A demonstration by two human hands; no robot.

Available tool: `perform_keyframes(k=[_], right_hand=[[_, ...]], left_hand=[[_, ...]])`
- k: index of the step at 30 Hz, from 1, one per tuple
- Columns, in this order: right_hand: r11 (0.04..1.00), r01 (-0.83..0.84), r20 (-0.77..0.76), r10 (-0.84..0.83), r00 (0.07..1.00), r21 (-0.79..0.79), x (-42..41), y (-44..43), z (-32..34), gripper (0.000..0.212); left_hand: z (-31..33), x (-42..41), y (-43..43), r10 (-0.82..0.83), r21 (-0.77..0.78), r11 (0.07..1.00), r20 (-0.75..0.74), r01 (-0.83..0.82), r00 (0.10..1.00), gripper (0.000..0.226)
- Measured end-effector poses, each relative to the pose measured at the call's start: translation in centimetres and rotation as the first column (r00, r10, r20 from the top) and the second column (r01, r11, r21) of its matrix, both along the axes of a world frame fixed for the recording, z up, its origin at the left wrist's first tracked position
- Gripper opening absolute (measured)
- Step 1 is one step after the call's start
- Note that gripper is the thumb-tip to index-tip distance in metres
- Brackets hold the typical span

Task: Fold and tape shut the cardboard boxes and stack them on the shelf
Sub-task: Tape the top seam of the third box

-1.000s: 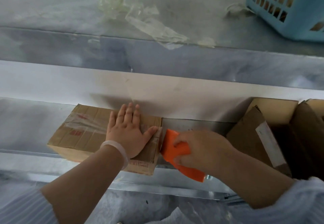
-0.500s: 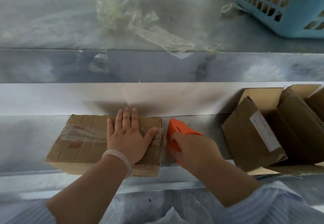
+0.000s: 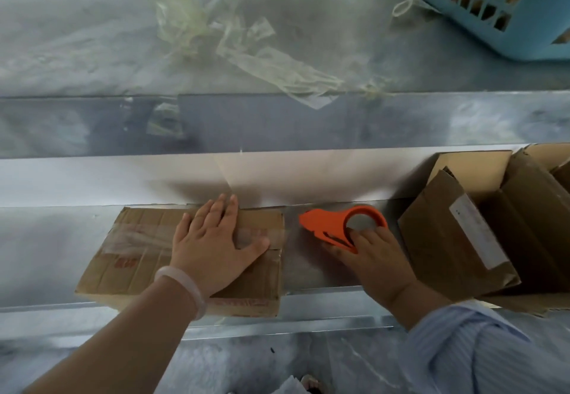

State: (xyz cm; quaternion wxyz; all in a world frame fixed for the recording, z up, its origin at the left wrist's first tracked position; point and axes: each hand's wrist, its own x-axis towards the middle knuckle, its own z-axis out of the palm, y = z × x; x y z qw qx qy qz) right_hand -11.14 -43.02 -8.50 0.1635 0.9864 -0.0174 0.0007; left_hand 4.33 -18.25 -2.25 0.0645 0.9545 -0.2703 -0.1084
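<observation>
**Clerk:** Item one, the box?

**Checker:** Box [image 3: 138, 270]: closed, lying flat on the lower shelf [image 3: 46, 239], left of centre, with its front edge at the shelf lip. Clear tape [image 3: 138, 236] runs across the top. There is red print on the top and the front face.

**Clerk:** Left grip?

**Checker:** Left grip [image 3: 212, 245]: spread, fingers straight and close together, palm flat on the right half of the box top. The thumb reaches toward the box's right edge and lies over the tape. There is a pale bracelet [image 3: 185, 285] at the wrist.

**Clerk:** Right grip?

**Checker:** Right grip [image 3: 376, 258]: over the same shelf, right of the box and apart from it. Its fingers are curled on the dispenser [image 3: 327, 224] at the ring end, thumb along the lower edge.

**Clerk:** Dispenser, position?

**Checker:** Orange, lying low over the bare shelf between the box and the right grip. Its pointed end faces the box's right edge, near it but not touching. Whether it rests on the shelf, I cannot tell.

**Clerk:** Remaining stock?

**Checker:** Open boxes [image 3: 438, 224]: far right of the lower shelf, flaps up, a white label on one, just beside the right grip. Upper shelf [image 3: 77, 38]: crumpled clear film [image 3: 277, 63] at centre and a blue basket [image 3: 509, 8] in the right corner. A striped sleeve [image 3: 478, 347] covers the right arm.
</observation>
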Motion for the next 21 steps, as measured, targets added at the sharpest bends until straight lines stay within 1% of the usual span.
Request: perform_keyframes(k=[3,5,8,12,15,17,18,19,21], right_hand=[[0.991,0.126,-0.140,-0.119,0.983,0.047,-0.3,1.8,-2.1,0.064],[0.983,0.165,-0.193,-0.147,0.970,0.084,-0.5,3.3,-3.3,0.061],[0.959,0.228,-0.203,-0.192,0.960,0.171,-0.3,4.8,-3.9,0.050],[0.923,0.284,-0.189,-0.240,0.952,0.259,0.3,4.3,-3.0,0.049],[0.923,0.278,-0.155,-0.244,0.957,0.266,-0.3,4.5,-2.7,0.046],[0.931,0.276,-0.164,-0.242,0.956,0.239,-0.9,5.1,-3.0,0.038],[0.932,0.286,-0.168,-0.252,0.953,0.222,-1.0,5.3,-3.0,0.040],[0.927,0.292,-0.176,-0.255,0.951,0.235,-1.1,5.6,-2.9,0.047],[0.876,0.324,-0.221,-0.258,0.940,0.358,-1.3,6.1,-2.1,0.052]], left_hand=[[-0.3,-0.1,0.9,0.031,-0.016,0.999,0.033,-0.031,0.999,0.099],[-0.4,0.0,1.1,0.036,-0.020,0.999,0.042,-0.035,0.998,0.098],[-0.5,0.1,1.0,0.032,-0.022,0.999,0.044,-0.031,0.998,0.098],[-0.6,0.2,1.2,0.032,-0.036,0.999,0.033,-0.031,0.999,0.100],[-0.5,0.2,1.4,0.033,-0.044,0.999,0.025,-0.032,0.999,0.102],[-0.4,0.3,1.5,0.036,-0.042,0.998,0.019,-0.035,0.999,0.102],[-0.3,0.3,1.6,0.036,-0.041,0.999,0.013,-0.035,0.999,0.102],[-0.3,0.4,1.7,0.035,-0.039,0.999,0.007,-0.035,0.999,0.102],[-0.1,0.6,1.8,0.031,-0.031,0.999,-0.008,-0.031,0.999,0.101]])
